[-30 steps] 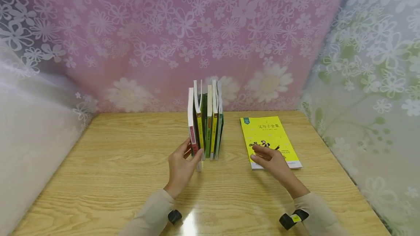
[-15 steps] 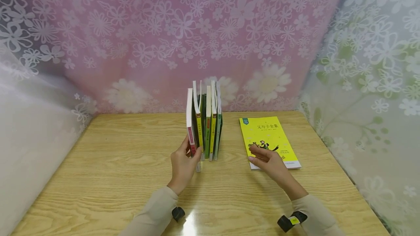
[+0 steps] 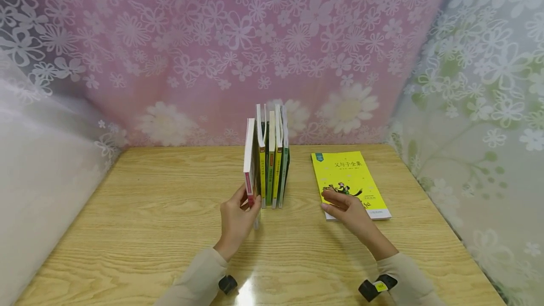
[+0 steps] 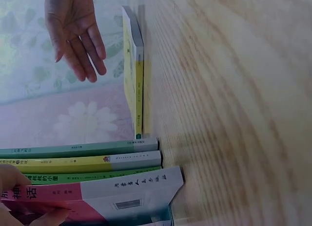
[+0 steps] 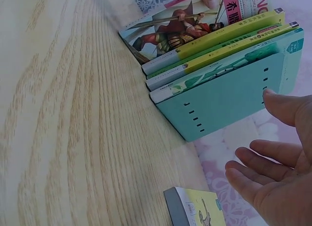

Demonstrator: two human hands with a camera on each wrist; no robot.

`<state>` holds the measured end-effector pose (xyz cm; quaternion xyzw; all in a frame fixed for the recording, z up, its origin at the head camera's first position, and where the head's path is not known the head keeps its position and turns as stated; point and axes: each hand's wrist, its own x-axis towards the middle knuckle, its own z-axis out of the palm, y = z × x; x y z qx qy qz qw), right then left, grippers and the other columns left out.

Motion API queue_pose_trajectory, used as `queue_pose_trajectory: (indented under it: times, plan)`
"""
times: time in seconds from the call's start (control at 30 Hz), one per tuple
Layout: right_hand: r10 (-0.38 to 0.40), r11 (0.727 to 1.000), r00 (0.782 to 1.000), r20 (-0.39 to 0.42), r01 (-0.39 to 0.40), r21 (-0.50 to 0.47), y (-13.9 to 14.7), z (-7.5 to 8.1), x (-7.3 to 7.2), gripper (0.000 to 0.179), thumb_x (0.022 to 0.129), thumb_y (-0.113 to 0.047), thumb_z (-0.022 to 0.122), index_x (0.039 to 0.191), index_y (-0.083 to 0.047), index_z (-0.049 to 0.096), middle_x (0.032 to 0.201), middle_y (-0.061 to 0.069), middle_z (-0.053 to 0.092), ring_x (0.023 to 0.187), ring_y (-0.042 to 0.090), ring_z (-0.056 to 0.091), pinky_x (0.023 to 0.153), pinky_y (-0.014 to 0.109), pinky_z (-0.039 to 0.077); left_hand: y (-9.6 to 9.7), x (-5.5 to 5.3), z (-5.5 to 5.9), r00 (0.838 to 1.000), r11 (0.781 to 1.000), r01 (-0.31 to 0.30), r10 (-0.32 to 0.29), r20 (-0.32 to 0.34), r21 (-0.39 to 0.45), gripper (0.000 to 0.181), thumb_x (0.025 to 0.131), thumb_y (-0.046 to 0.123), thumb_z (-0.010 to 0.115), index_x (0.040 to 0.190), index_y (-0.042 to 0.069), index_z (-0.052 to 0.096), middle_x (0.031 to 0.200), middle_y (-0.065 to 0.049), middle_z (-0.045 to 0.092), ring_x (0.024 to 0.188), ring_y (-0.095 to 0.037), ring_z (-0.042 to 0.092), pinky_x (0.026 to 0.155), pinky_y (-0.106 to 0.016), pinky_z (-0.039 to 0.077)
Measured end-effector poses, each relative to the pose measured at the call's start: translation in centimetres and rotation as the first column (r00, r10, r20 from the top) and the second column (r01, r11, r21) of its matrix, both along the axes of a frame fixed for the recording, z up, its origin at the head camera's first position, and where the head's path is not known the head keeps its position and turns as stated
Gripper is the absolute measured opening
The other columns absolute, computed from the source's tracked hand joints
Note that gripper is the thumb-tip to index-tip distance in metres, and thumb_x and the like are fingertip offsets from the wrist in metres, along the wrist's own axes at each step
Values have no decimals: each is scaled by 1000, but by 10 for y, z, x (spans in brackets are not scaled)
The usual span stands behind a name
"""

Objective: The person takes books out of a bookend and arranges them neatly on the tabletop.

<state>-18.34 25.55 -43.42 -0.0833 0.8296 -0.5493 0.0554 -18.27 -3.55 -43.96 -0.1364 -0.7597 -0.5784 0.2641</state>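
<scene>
My left hand pinches a book with a pink and white spine, thumb on one side and fingers on the other. This book stands upright at the left end of a row, sticking out nearer to me than its neighbours. Beside it stand several thin books with yellow and green spines. A teal bookend with small slots backs the row on the right. My right hand hovers over the lower part of a yellow book lying flat, its fingers relaxed and holding nothing.
The wooden table runs back to a pink flowered curtain. A pale curtain with green leaves hangs along the right side, and a whitish one along the left.
My left hand has drawn the pink-spined book slightly toward me, out of the row. The yellow-spined book beside it now stands straighter, shifted right. My right hand has hardly moved.
</scene>
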Motion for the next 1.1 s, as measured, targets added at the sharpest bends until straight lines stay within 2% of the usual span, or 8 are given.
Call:
queue_pose_trajectory:
  times: [0.2,0.5,0.63,0.83,1.1]
  plan:
    - [-3,1000,1000,9,3,10,0,0,1,59,93,-29,64,140,2,46,142,20,47,130,38,45,100,37,47,-5,10,0,999,999,20,-21,36,41,26,82,-4,71,108,-9,67,86,-18,71,80,-24,70,70,-28,59]
    - [9,1000,1000,5,-9,-19,0,1,2,58,94,-29,63,140,0,46,142,19,47,130,38,45,98,32,49,-18,27,4,997,999,6,-10,80,43,23,82,-2,73,103,-9,68,100,-23,70,86,-29,70,67,-26,59]
    - [21,999,1000,2,-21,-32,0,1,3,57,94,-28,63,141,0,46,143,19,46,130,39,44,97,29,50,-23,34,6,994,999,3,-9,105,55,26,82,-2,73,107,-9,68,100,-24,70,84,-28,70,66,-26,59]
    - [22,1000,999,-23,-22,-14,-3,4,2,57,94,-30,63,140,0,46,142,16,48,133,34,42,100,34,48,-34,42,8,989,999,-21,16,148,35,29,82,-5,72,109,-11,66,95,-24,70,73,-22,70,60,-21,57]
    - [69,995,996,-62,-73,-62,-11,13,6,53,95,-24,62,140,-1,47,141,19,48,129,41,44,93,23,51,-52,47,12,974,998,-51,40,221,46,29,82,-6,71,110,-12,66,93,-23,71,70,-18,69,59,-18,56]
